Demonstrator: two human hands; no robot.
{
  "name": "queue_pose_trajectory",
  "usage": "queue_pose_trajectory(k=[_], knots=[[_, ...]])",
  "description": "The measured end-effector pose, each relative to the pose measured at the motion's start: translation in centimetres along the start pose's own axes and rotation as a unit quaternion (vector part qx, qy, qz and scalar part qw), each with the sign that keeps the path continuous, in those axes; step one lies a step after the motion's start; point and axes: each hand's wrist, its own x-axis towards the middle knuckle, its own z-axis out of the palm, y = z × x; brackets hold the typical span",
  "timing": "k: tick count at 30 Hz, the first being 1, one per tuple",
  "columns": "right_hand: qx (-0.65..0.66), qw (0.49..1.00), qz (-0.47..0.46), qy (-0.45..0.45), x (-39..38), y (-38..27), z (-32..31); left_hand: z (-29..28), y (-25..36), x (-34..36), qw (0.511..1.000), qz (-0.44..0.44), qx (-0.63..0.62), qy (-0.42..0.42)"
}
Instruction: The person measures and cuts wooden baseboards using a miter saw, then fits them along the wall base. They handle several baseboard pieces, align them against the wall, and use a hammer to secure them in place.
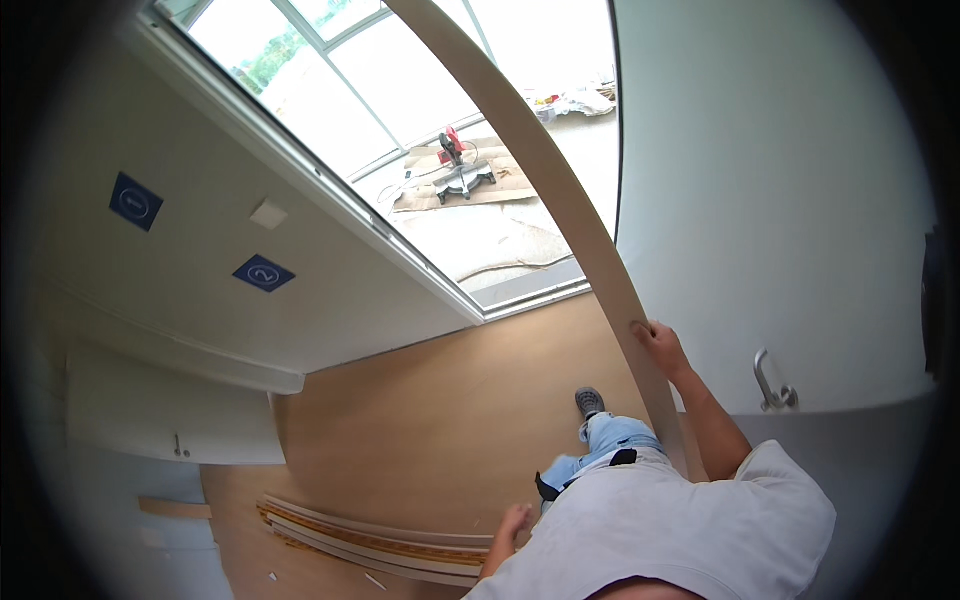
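A long, flat tan board (545, 165) runs from the top of the view, across the open doorway, down to my right side. My right hand (660, 347) is closed on its right edge, near the lower end. That end passes down beside my right hip. My left hand (516, 519) hangs low at my left side, its fingers loosely apart, and it appears to hold nothing. Just left of it, a bundle of long trim strips (370, 535) lies on the floor, tan, white and orange-brown.
Beyond the doorway sill (535, 300), a red and grey mitre saw (464, 175) stands on cardboard. A white door (770, 200) with a metal lever handle (768, 380) is close on my right. A wall (200, 230) with two blue signs is on the left. Small offcuts (375, 580) litter the wood-look floor.
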Motion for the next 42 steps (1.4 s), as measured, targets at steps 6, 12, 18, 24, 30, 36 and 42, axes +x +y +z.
queue_pose_trajectory(k=[6,12,18,24,30,36,42], knots=[[0.055,0.997,-0.013,-0.056,17.1,-9.6,2.8,-1.1,6.3,-1.4,0.996,-0.033,-0.034,0.076],[0.126,0.984,-0.027,-0.122,32.5,-19.6,9.2,-4.3,15.6,8.4,0.997,0.006,-0.007,0.074],[0.146,0.976,-0.093,-0.132,46.1,-30.0,13.4,-11.3,33.2,20.9,0.990,0.100,0.076,0.063],[0.115,0.973,-0.140,-0.146,58.2,-38.4,15.2,-18.2,51.4,25.5,0.978,0.105,-0.176,0.025],[0.102,0.957,-0.192,-0.191,68.4,-44.1,15.3,-22.5,57.2,31.2,0.981,0.112,-0.156,0.010],[0.101,0.924,-0.241,-0.280,81.3,-48.3,17.5,-19.0,57.6,34.7,0.981,0.045,-0.187,-0.022],[0.052,0.936,-0.204,-0.283,94.0,-50.0,16.2,-8.1,67.9,35.0,0.980,0.017,-0.112,0.161]])
